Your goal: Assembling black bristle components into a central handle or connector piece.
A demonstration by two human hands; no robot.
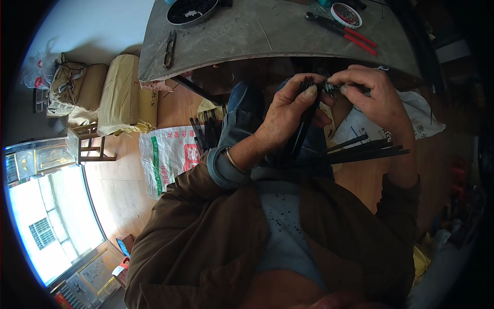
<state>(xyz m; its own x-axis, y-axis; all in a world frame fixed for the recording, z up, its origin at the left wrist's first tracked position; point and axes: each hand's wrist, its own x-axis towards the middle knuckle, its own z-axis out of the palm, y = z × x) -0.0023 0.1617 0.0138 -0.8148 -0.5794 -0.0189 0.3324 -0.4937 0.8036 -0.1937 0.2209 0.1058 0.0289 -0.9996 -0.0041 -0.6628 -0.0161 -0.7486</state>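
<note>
My left hand [282, 114] is wrapped round a bundle of thin black rods [302, 129], its thumb pressed on them near their upper ends. Close beside those ends, my right hand [381, 99] is closed in a pinch. Whatever lies between its fingertips is too small to make out. More black rods [366, 152] rest across my lap, sticking out to the right below that hand. Another group of black rods [206, 133] stands by my left knee.
Ahead is a grey table [231, 41] bearing red-handled pliers [355, 38], a small round tin [347, 15], dark snips [170, 49] and a bowl [189, 21] of black pieces. Wrapped cartons [119, 95] and a wooden stool [88, 143] stand left. A white sack [163, 157] lies on the floor.
</note>
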